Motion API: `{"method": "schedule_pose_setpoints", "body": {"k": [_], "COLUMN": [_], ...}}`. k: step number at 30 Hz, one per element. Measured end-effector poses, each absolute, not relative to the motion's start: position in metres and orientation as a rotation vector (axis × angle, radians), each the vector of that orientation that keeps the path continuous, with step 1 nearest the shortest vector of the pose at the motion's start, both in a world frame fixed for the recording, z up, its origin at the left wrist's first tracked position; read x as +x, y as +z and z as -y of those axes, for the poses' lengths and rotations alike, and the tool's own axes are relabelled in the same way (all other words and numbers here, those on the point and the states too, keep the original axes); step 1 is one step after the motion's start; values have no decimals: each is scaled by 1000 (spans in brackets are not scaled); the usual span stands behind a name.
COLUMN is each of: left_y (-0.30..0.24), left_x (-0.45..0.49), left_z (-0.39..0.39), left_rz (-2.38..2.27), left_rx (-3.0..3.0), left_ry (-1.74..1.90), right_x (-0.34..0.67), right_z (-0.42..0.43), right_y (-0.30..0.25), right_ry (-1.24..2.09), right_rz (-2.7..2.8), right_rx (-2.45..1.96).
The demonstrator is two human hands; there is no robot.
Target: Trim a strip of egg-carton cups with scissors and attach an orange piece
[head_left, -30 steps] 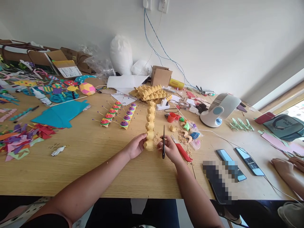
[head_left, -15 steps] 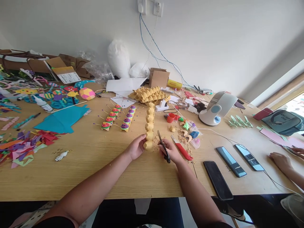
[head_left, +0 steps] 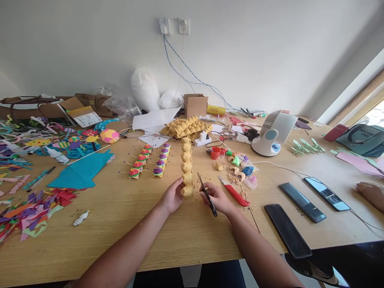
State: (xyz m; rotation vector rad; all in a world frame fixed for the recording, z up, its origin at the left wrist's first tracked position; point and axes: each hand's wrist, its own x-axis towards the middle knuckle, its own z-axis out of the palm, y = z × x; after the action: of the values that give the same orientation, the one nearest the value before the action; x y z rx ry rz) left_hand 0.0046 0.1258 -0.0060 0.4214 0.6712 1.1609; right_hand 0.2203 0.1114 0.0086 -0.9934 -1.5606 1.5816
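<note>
My left hand [head_left: 173, 196] grips the near end of a long yellow egg-carton strip [head_left: 186, 168], its cups in a row pointing away from me. My right hand [head_left: 216, 197] is closed around a pair of black scissors [head_left: 207, 196], blades pointing up and to the left, apart from the strip. Small crumbs lie on the table between them. A red-handled craft knife [head_left: 235, 195] rests to the right of the scissors. Left of the strip stand two painted egg-carton caterpillars, one red and green [head_left: 140, 161], one purple and yellow [head_left: 161, 160], both with pins sticking out.
More egg-carton pieces [head_left: 186, 127] are heaped behind the strip. A white fan [head_left: 271, 136], a red cup [head_left: 215, 152] and several phones [head_left: 288, 231] are on the right. Coloured paper scraps [head_left: 36, 208] and blue sheet [head_left: 79, 172] cover the left. Another person's hand [head_left: 370, 193] rests at the far right.
The view has tilted up and shifted a little to the right. My hands keep hold of the strip and scissors, nearly unmoved. The other person's hand has slid toward the view's right edge.
</note>
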Motion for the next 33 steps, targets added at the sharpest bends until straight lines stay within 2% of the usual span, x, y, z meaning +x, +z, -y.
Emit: {"method": "schedule_pose_setpoints", "body": {"k": [7, 21, 33], "left_y": [-9, -16, -9], "left_x": [5, 2, 7], "left_z": [-125, -124, -114], "left_rz": [-684, -688, -795], "left_rx": [446, 615, 815], "left_ry": [1168, 1204, 1324], "right_x": [222, 221, 221], "right_z": [-111, -112, -107], "right_y": [-5, 0, 14], "right_ry": [1364, 1327, 901], "right_rz": [1768, 1770, 2060], "right_rx": [-1085, -1211, -1338]}}
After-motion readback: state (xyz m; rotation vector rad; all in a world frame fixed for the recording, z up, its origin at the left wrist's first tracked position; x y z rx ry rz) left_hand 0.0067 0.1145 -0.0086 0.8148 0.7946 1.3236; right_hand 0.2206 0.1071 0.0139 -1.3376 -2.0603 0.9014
